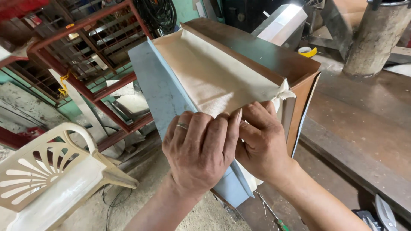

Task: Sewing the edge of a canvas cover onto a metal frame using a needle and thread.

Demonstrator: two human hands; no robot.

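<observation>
A long folded sheet-metal channel (159, 90), blue-grey on its outer left wall and brown on the right, lies tilted away from me. A cream protective film (205, 72) covers its inner face. My left hand (200, 149), with a ring on one finger, grips the near end of the channel, its fingers pressed on the film's edge. My right hand (262, 141) sits right beside it, pinching the film at the near corner, where a small torn flap (286, 92) sticks up.
A brown metal workbench (364, 128) runs along the right, with a rusty cylinder (376, 38) and a yellow tape roll (307, 51) at the back. A cream plastic chair (47, 179) stands at lower left. A red steel frame (94, 64) rises behind it.
</observation>
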